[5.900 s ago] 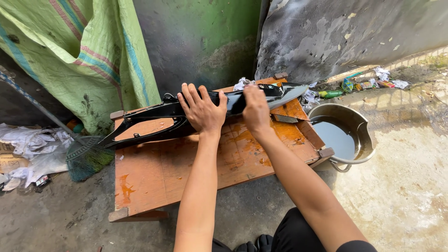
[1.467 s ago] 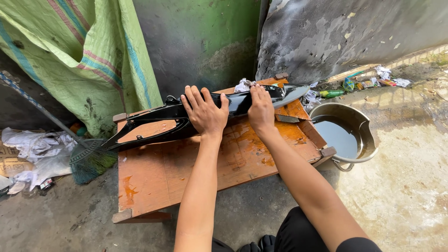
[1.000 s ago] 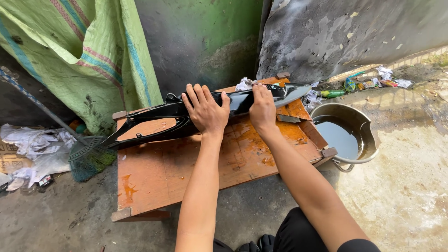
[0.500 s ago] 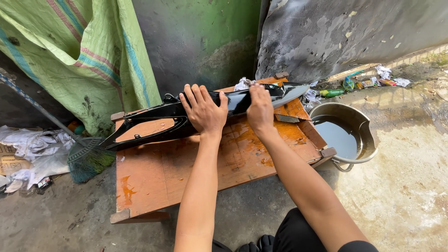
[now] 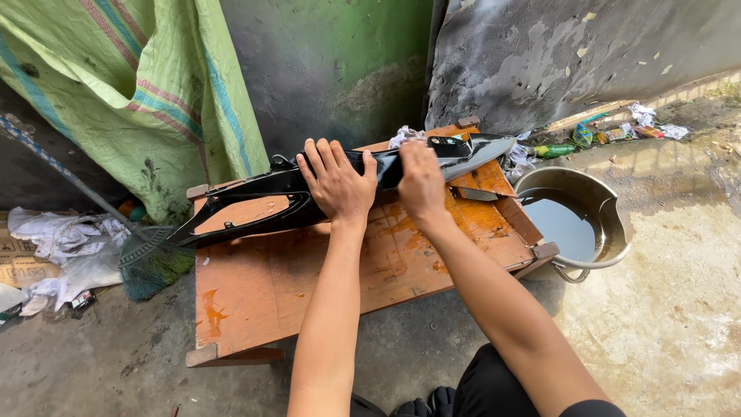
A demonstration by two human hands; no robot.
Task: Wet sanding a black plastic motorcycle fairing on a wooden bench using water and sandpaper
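just one view here, a head-worn camera looking steeply down and forward over the person's own arms, so both forearms run up from the bottom edge to the left hand (image 5: 337, 182) and right hand (image 5: 421, 182). It sits fairly close above a low orange wooden table (image 5: 255, 293), which fills the middle. It faces a stained wall (image 5: 540, 54) at the top of frame, with a metal basin (image 5: 598, 224) off right. No second view to overlap with
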